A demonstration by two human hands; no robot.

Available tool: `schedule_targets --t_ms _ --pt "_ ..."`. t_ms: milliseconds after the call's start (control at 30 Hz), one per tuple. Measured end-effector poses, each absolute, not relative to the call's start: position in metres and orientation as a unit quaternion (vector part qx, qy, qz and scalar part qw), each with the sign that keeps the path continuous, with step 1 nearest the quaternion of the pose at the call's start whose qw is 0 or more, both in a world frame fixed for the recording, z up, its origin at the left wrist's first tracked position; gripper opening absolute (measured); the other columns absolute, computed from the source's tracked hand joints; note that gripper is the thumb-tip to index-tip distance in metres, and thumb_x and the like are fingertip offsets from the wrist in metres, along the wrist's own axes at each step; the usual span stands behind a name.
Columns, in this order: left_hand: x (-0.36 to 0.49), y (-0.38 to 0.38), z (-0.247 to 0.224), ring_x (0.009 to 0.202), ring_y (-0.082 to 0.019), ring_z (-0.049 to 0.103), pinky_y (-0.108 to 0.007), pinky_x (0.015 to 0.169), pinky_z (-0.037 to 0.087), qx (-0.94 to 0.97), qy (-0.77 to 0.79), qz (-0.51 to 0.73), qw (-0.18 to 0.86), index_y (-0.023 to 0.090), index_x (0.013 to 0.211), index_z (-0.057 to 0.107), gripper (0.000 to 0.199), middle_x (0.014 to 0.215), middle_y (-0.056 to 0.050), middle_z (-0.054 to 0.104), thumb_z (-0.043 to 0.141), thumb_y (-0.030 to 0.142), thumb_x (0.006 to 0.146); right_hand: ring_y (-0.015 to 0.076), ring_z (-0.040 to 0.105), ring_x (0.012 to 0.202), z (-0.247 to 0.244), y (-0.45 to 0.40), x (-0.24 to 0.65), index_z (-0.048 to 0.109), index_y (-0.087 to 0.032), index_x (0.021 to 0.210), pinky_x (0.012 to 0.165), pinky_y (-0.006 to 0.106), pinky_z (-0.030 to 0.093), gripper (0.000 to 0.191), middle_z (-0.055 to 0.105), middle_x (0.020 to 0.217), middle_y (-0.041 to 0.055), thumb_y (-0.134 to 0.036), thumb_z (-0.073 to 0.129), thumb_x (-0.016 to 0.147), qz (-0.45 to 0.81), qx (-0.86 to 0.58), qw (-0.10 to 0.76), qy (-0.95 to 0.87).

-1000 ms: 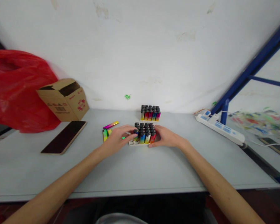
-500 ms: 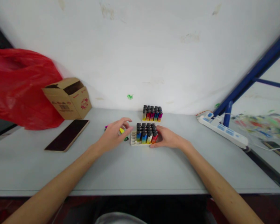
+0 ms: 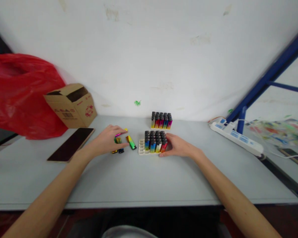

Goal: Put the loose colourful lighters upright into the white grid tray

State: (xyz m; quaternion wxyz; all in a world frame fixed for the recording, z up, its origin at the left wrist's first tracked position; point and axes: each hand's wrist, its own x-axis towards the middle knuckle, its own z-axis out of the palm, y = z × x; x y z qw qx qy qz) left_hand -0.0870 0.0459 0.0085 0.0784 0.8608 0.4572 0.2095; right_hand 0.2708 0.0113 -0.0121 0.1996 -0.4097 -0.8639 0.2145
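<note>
Upright lighters (image 3: 153,146) with black tops fill most of a white slotted tray (image 3: 141,151); bare slots show at its left end. My right hand (image 3: 179,146) grips the tray's right end, thumb at the front corner and fingers along the far side. Left of the tray, my left hand (image 3: 108,140) is open over several loose lighters, its fingers and thumb apart. Between the thumb and the tray lies a green and yellow lighter (image 3: 131,142) on the table. Other loose lighters (image 3: 118,140) are partly hidden beneath the hand.
A second full block of lighters (image 3: 161,121) stands behind, near the wall. On the left are a phone (image 3: 71,144), an open cardboard box (image 3: 74,107) and a red plastic bag (image 3: 27,96). A white power strip (image 3: 238,138) lies on the right beside a blue frame (image 3: 260,82).
My left hand has moved left, away from the tray and over the loose lighters, uncovering the green and yellow one. My right hand stays at the tray's right end.
</note>
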Motion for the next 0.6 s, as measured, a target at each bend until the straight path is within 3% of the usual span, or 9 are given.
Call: schedule_targets --t_ms 100,267,467,600 --pt "-0.073 0.038 0.007 0.116 -0.032 0.062 -0.043 0.106 0.045 0.88 0.41 0.211 0.116 0.023 0.118 0.076 0.057 0.116 -0.011 0.075 0.077 0.056 0.072 0.0332 0.065 0.107 -0.011 0.011 0.27 0.063 -0.019 0.122 0.097 0.047 0.051 0.07 0.069 0.119 0.0122 -0.058 0.087 0.069 0.216 -0.409 0.199 -0.864" --pt "-0.066 0.036 -0.001 0.114 -0.032 0.064 -0.044 0.109 0.043 0.9 0.378 0.187 0.108 0.024 0.116 0.076 0.041 0.111 -0.009 0.076 0.072 0.043 0.08 0.0327 0.065 0.108 -0.01 0.011 0.269 0.063 -0.018 0.124 0.097 0.046 0.051 0.071 0.068 0.122 0.0125 -0.057 0.087 0.07 0.219 -0.403 0.198 -0.866" --pt "-0.07 0.047 -0.011 0.096 -0.025 0.067 -0.036 0.094 0.05 0.899 0.382 0.171 0.129 0.023 0.107 0.077 0.029 0.102 -0.009 0.071 0.057 0.04 0.093 0.0326 0.064 0.107 -0.01 0.011 0.269 0.063 -0.018 0.123 0.096 0.046 0.051 0.07 0.068 0.121 0.013 -0.058 0.086 0.07 0.215 -0.405 0.196 -0.867" --pt "-0.069 0.045 -0.008 0.094 -0.024 0.064 -0.034 0.089 0.05 0.875 0.394 0.245 0.138 0.022 0.107 0.074 0.031 0.102 -0.008 0.065 0.054 0.043 0.095 0.0326 0.064 0.107 -0.009 0.01 0.269 0.063 -0.018 0.123 0.096 0.047 0.051 0.07 0.068 0.12 0.0125 -0.058 0.086 0.07 0.218 -0.407 0.198 -0.864"
